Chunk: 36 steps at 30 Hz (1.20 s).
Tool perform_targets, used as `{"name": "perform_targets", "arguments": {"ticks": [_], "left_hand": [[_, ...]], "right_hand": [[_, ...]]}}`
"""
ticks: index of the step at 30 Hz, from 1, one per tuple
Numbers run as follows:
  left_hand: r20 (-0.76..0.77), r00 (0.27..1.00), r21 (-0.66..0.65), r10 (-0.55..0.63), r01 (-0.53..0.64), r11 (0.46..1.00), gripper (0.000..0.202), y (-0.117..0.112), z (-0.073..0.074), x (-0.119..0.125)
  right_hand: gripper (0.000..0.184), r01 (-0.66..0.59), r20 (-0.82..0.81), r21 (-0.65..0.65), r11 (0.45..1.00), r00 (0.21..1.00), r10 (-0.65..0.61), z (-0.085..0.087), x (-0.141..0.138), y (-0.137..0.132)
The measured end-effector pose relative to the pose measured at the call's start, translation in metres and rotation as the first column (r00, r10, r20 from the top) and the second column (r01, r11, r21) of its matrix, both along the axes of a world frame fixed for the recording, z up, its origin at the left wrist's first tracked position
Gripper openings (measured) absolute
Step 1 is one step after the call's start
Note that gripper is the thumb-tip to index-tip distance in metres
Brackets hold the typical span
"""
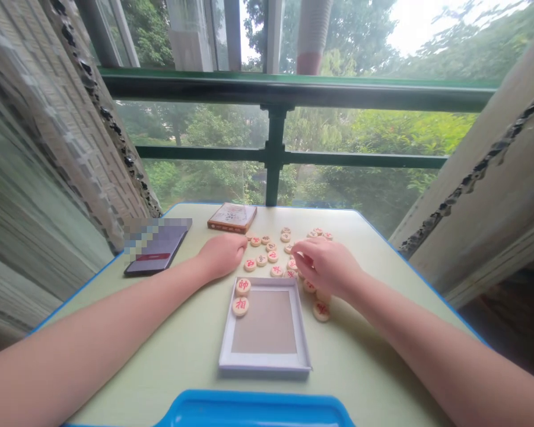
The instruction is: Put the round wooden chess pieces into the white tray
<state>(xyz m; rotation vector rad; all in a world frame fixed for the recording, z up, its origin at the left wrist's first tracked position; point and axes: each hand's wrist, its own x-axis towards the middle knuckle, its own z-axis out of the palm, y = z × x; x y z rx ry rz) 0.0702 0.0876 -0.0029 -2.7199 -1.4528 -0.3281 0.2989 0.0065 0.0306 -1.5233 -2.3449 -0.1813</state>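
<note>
Several round wooden chess pieces (267, 252) with red characters lie scattered on a pale green table (196, 350). A shallow white box tray (302, 332) lies in front of them, with two pieces (241, 296) in its top left corner. My left hand (222, 254) rests curled on the table just left of the scattered pieces, fingers closed. My right hand (324, 265) hovers over the right side of the pile, fingertips pinched together at a piece; what they hold is hidden.
A box lid (232, 216) with a printed top lies at the table's far edge. A dark phone (155, 252) sits far left. A blue tray edge (253, 409) shows at the near side. Green railing and windows stand behind the table.
</note>
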Motion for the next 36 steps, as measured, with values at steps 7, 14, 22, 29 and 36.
{"name": "perform_targets", "arguments": {"ticks": [7, 14, 22, 29, 36], "left_hand": [[-0.025, 0.992, 0.029, 0.126, -0.125, 0.992, 0.029, -0.010, 0.003, 0.006], [-0.003, 0.997, 0.014, 0.081, -0.081, 0.997, 0.028, -0.009, 0.004, 0.003], [0.054, 0.998, -0.012, -0.037, 0.038, 0.999, 0.025, -0.004, 0.003, -0.005], [0.110, 0.972, 0.099, -0.209, 0.199, 0.975, 0.026, -0.008, 0.002, -0.018], [0.080, 0.950, 0.120, -0.301, 0.290, 0.949, 0.026, -0.008, 0.003, -0.016]], "right_hand": [[0.017, -0.105, -0.032, 0.045, 0.993, 0.994, 0.107, -0.004, 0.003, 0.001], [0.037, -0.299, -0.025, -0.062, 0.952, 0.954, 0.298, -0.005, 0.007, 0.002], [0.030, -0.294, -0.072, -0.167, 0.941, 0.956, 0.286, -0.003, 0.003, 0.003], [0.021, -0.262, -0.105, -0.090, 0.961, 0.962, 0.252, -0.015, 0.005, 0.011], [0.018, -0.179, -0.079, 0.005, 0.984, 0.981, 0.178, -0.016, 0.010, 0.014]]}}
